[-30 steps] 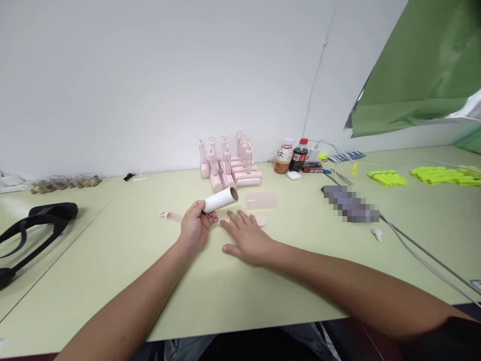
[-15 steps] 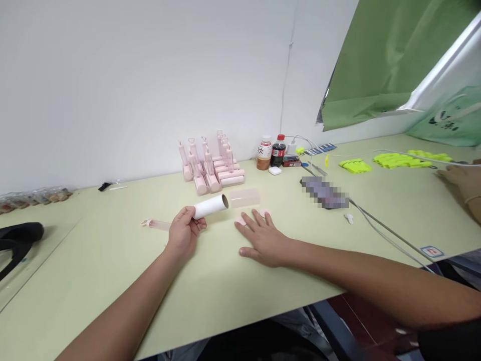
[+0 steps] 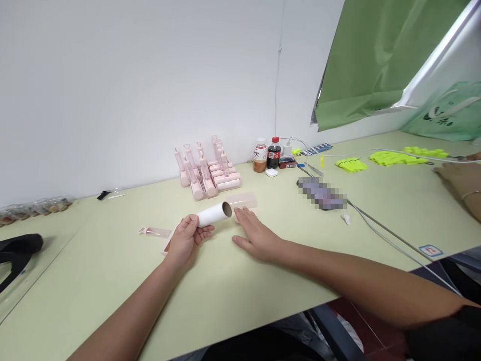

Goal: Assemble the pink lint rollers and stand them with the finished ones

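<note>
My left hand (image 3: 188, 239) is closed round the near end of a white roll (image 3: 214, 214), whose hollow core faces right. Beneath that hand, a pale pink piece (image 3: 168, 244) lies partly hidden. My right hand (image 3: 257, 235) is held flat with fingers extended, over the table and just right of the roll. Behind its fingertips lies a translucent pink case (image 3: 242, 199); a small pale pink piece at the fingertips is mostly covered. To the left rests a clear pink handle with a loop end (image 3: 156, 231).
Several pink rollers with upright handles (image 3: 205, 175) stand by the wall. Right of them are a brown-drink bottle (image 3: 259, 155) and a cola bottle (image 3: 273, 154). A blurred phone (image 3: 322, 193), cables and yellow bundles (image 3: 351, 164) lie at right. A black object (image 3: 20, 250) sits at left.
My left hand has carried the white roll slightly right and toward me, uncovering part of a pink piece. My right hand's fingers have drawn together from a spread pose. The view has shifted slightly.
</note>
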### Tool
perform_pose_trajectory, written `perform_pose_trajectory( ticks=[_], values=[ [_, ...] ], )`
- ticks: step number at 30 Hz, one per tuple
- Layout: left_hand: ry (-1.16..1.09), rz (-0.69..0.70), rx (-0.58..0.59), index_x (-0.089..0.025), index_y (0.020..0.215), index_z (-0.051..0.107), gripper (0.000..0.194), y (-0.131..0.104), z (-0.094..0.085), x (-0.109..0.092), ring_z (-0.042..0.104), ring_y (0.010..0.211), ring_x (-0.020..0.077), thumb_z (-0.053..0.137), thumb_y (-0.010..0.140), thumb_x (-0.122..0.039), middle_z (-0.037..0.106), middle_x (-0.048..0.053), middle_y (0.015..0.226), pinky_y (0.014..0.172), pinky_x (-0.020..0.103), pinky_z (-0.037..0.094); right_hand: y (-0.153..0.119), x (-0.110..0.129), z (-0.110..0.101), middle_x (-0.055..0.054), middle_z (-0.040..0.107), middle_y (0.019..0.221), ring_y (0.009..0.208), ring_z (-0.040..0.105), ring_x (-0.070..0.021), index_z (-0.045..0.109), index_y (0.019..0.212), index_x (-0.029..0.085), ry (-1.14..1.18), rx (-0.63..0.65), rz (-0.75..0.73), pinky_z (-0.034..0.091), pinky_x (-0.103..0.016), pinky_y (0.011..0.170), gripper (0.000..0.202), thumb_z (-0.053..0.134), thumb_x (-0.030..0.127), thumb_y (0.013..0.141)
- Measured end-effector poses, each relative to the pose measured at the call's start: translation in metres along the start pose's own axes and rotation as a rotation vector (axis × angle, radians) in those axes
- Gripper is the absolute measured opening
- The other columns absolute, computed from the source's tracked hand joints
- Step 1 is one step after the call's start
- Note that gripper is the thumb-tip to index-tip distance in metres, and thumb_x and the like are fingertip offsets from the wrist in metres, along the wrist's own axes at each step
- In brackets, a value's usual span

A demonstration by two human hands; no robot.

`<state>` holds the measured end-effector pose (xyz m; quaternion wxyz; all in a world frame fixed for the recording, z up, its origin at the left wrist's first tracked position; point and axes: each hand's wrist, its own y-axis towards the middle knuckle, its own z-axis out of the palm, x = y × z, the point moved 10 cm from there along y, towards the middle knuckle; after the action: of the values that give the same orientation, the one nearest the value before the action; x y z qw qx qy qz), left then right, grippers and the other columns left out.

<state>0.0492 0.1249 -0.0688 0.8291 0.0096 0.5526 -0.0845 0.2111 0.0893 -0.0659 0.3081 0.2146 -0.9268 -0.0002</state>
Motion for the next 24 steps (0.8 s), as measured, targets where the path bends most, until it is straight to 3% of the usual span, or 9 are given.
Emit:
perform_pose_trajectory(
  ticks=[2, 4, 8, 11, 14, 17, 20, 22, 24],
  values=[
    [-0.022, -0.042, 0.062, -0.015, 0.085, 0.054, 0.046, -0.005, 0.015, 0.005, 0.069, 0.073, 0.0171, 0.082, 0.066, -0.046, 0.07, 0.006, 0.083, 0.063, 0.025, 0.056, -0.004, 0.012, -0.016, -0.02, 0.028, 0.156, 0.142, 0.03, -0.0323, 0.015, 0.153, 0.015, 0.249, -0.139, -0.084, 0.032, -0.052, 0.112, 0.079, 0.053, 0.045, 0.09],
    [-0.009, -0.091, 0.149, -0.015, 0.086, 0.054, 0.043, -0.012, 0.033, 0.014, 0.069, 0.074, 0.0171, 0.079, 0.07, -0.046, 0.07, 0.007, 0.084, 0.065, 0.027, 0.056, -0.009, 0.022, -0.033, -0.016, 0.046, 0.144, 0.126, 0.05, -0.0277, 0.03, 0.145, 0.02, 0.459, -0.261, -0.151, 0.044, -0.045, 0.101, 0.069, 0.06, 0.045, 0.087],
    [0.2, -0.064, 0.229, -0.015, 0.089, 0.059, 0.041, -0.021, 0.048, 0.02, 0.065, 0.07, 0.0147, 0.072, 0.077, -0.051, 0.066, 0.005, 0.077, 0.056, 0.023, 0.052, -0.007, 0.026, -0.078, -0.009, 0.064, 0.114, 0.1, 0.061, -0.0228, 0.05, 0.118, 0.02, 0.517, -0.449, -0.19, 0.049, -0.035, 0.084, 0.045, 0.067, 0.042, 0.082],
    [0.381, 0.051, 0.213, -0.016, 0.095, 0.063, 0.038, -0.024, 0.045, 0.009, 0.062, 0.072, 0.0141, 0.067, 0.08, -0.051, 0.063, 0.005, 0.087, 0.051, 0.022, 0.049, -0.003, -0.002, -0.129, -0.007, 0.066, 0.107, 0.087, 0.062, -0.0218, 0.053, 0.117, 0.021, 0.318, -0.66, -0.071, 0.048, -0.032, 0.071, 0.046, 0.068, 0.04, 0.078],
    [0.543, 0.106, 0.271, -0.017, 0.092, 0.063, 0.032, -0.026, 0.045, 0.001, 0.061, 0.071, 0.0145, 0.06, 0.085, -0.048, 0.061, 0.004, 0.085, 0.052, 0.024, 0.049, -0.002, -0.055, -0.164, -0.006, 0.068, 0.099, 0.076, 0.061, -0.0214, 0.056, 0.116, 0.021, 0.1, -0.81, 0.176, 0.046, -0.034, 0.07, 0.046, 0.067, 0.042, 0.077],
    [0.88, 0.3, 0.294, -0.018, 0.093, 0.064, 0.025, -0.025, 0.042, -0.022, 0.061, 0.074, 0.0162, 0.052, 0.09, -0.04, 0.062, 0.003, 0.079, 0.064, 0.029, 0.051, 0.008, -0.11, -0.149, -0.009, 0.069, 0.102, 0.077, 0.061, -0.0224, 0.059, 0.116, 0.02, 0.004, -0.651, 0.388, 0.046, -0.035, 0.073, 0.046, 0.065, 0.042, 0.076],
    [1.292, 0.565, 0.202, -0.019, 0.102, 0.065, 0.025, -0.021, 0.027, -0.059, 0.062, 0.092, 0.0211, 0.044, 0.091, -0.027, 0.066, 0.008, 0.098, 0.087, 0.039, 0.05, 0.012, -0.138, -0.125, -0.01, 0.069, 0.101, 0.079, 0.061, -0.0234, 0.058, 0.12, 0.019, -0.007, -0.506, 0.457, 0.046, -0.034, 0.071, 0.053, 0.065, 0.047, 0.076],
    [1.513, 0.525, 0.094, -0.018, 0.11, 0.065, 0.031, -0.009, 0.0, -0.075, 0.057, 0.111, 0.0273, 0.044, 0.088, -0.023, 0.063, 0.012, 0.117, 0.097, 0.045, 0.045, 0.012, -0.141, -0.118, -0.009, 0.069, 0.103, 0.08, 0.062, -0.0224, 0.056, 0.125, 0.021, 0.009, -0.477, 0.439, 0.046, -0.033, 0.072, 0.056, 0.065, 0.046, 0.075],
    [1.668, 0.365, 0.002, -0.021, 0.116, 0.066, 0.038, 0.004, -0.035, -0.082, 0.048, 0.125, 0.0341, 0.048, 0.082, -0.021, 0.056, 0.013, 0.134, 0.102, 0.054, 0.039, 0.013, -0.14, -0.114, -0.008, 0.068, 0.107, 0.082, 0.063, -0.0215, 0.053, 0.13, 0.022, 0.047, -0.437, 0.423, 0.047, -0.032, 0.074, 0.061, 0.067, 0.041, 0.073]
  ],
)
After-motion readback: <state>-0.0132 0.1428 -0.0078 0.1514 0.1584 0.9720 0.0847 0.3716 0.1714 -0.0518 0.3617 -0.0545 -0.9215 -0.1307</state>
